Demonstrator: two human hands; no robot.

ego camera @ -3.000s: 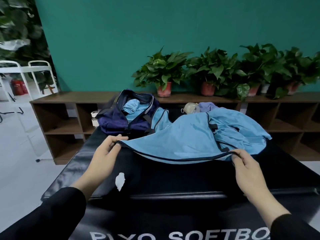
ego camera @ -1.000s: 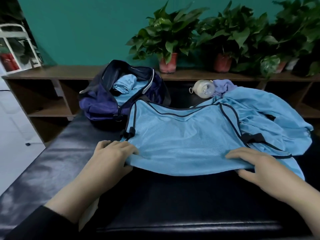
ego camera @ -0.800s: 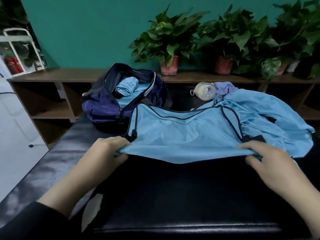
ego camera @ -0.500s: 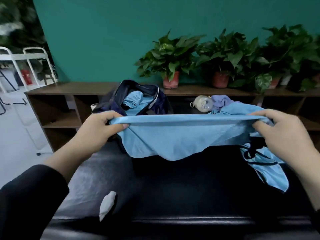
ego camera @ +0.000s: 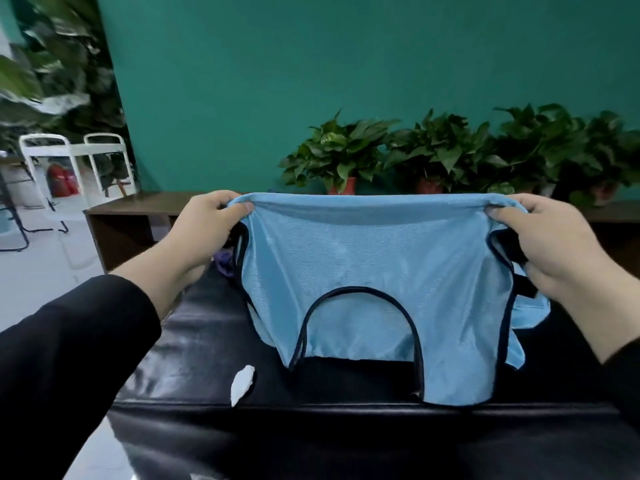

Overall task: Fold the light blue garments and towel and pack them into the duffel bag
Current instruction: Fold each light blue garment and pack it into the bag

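Light blue garment (ego camera: pixel 363 271) held up above the black table (ego camera: pixel 346 427), spread wide between both hands, lower edge hanging down near the padded top. Probably lifted so to let the cloth fall straight and to find its shape before folding. Dark trim curving on the lower part, likely a neck or arm opening. Left hand (ego camera: pixel 204 233) pinching one top corner with fingers curled over the fabric; right hand (ego camera: pixel 540 240) gripping the other corner same way. Duffel bag not visible now, maybe hidden behind the cloth. Small white scrap (ego camera: pixel 242 384) lying on table.
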